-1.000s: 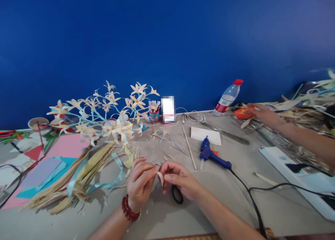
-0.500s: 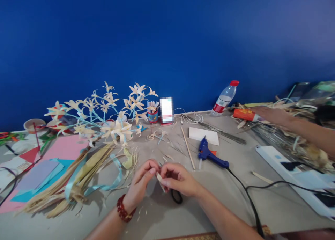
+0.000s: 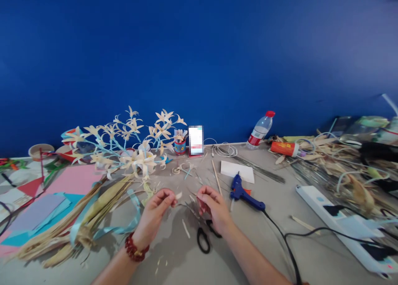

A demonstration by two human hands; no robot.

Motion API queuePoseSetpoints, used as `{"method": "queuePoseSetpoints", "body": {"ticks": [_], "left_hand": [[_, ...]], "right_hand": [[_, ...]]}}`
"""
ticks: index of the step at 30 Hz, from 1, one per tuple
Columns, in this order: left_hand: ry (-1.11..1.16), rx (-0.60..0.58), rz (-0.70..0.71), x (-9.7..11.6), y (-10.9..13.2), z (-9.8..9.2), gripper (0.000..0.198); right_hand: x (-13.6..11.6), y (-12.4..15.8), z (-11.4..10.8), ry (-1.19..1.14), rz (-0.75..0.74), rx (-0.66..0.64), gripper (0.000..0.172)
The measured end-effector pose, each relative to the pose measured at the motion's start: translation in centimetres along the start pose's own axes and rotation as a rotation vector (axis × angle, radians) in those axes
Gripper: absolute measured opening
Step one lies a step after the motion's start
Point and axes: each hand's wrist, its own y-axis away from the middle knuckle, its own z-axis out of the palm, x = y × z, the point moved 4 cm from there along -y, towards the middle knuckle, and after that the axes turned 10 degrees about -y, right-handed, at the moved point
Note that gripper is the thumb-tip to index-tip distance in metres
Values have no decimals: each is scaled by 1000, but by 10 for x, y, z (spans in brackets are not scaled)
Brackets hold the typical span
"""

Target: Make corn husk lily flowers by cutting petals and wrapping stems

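Between the thumb and fingertips of my left hand (image 3: 154, 212) is a small pale petal-like piece (image 3: 178, 196), its tip sticking out to the right. Opposite it, my right hand (image 3: 215, 208) is closed in a pinch; a thin sliver shows at its fingertips, too small to name. Black-handled scissors (image 3: 203, 241) lie on the table beneath the right hand, blades pointing away and partly spread. A narrow pale strip (image 3: 185, 228) rests on the table just left of the scissors. A red bead bracelet (image 3: 134, 248) circles my left wrist.
Pale artificial flowers (image 3: 144, 160) on blue stems and a bundle of dried husks (image 3: 90, 222) lie left. To the right are a blue glue gun (image 3: 247, 195), its black cable and a white power strip (image 3: 329, 218). A bottle (image 3: 260, 131) and a phone (image 3: 195, 140) stand behind.
My hands have drawn apart from being together over a pale strip. The scissors and a strip on the table now show between them. Another person's arm at the right has left the view.
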Motion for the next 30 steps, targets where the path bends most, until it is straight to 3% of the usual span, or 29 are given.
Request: {"method": "queuePoseSetpoints", "body": {"ticks": [2,5,11,15,20,26,30], "left_hand": [[-253,108,73,3,-10,-8,18],[-664,133,195,5,-32,-11,19],[-872,167,231,-6,-88,-7,11],[-982,161,234,-17,-107,0,11],[-1088,180,226,-24,-111,-2,11],[-1172,280,253,-5,-103,-15,14],[-1190,203,297,8,-80,-16,15]], "right_hand": [[3,0,1,60,-15,23,21],[10,3,8,172,11,-72,20],[7,9,12,358,-61,-144,17],[4,7,9,454,-100,-151,14],[10,6,8,546,-135,-211,11],[7,9,10,626,-194,-227,12],[-4,6,5,546,-222,-159,15]]}}
